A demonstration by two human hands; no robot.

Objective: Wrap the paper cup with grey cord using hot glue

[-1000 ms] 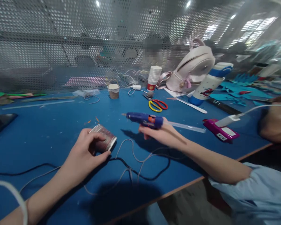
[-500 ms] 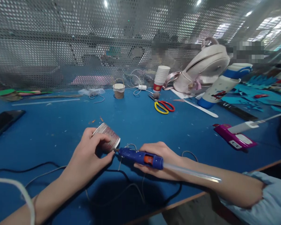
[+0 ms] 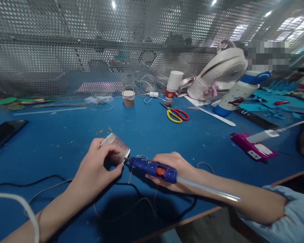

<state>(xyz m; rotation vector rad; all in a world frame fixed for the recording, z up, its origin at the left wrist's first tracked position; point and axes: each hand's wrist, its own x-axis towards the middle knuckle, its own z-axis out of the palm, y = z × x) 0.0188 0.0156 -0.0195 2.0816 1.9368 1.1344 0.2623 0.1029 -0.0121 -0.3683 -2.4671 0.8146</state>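
In the head view my left hand [image 3: 96, 168] grips a small paper cup [image 3: 119, 148] wrapped in brownish-grey cord, tipped on its side with the rim toward the right. Thumb and fingers press on it from both sides. My right hand [image 3: 173, 168] is closed around a blue hot glue gun [image 3: 152, 168], whose nozzle meets the cup near its white rim. A clear glue stick [image 3: 210, 190] juts from the back of the gun. Thin grey cord [image 3: 150, 206] trails over the table below both hands.
On the blue table [image 3: 73, 135] stand a small finished-looking bucket [image 3: 128, 99], stacked paper cups [image 3: 174, 86], scissors [image 3: 177, 115], a white knife [image 3: 218, 117], a bottle [image 3: 236, 96] and a backpack [image 3: 218, 74]. A purple power strip [image 3: 254, 148] lies right, a phone [image 3: 6, 133] left.
The glue gun's nozzle has shifted slightly up along the cup's rim. My left hand and the cup have barely moved.
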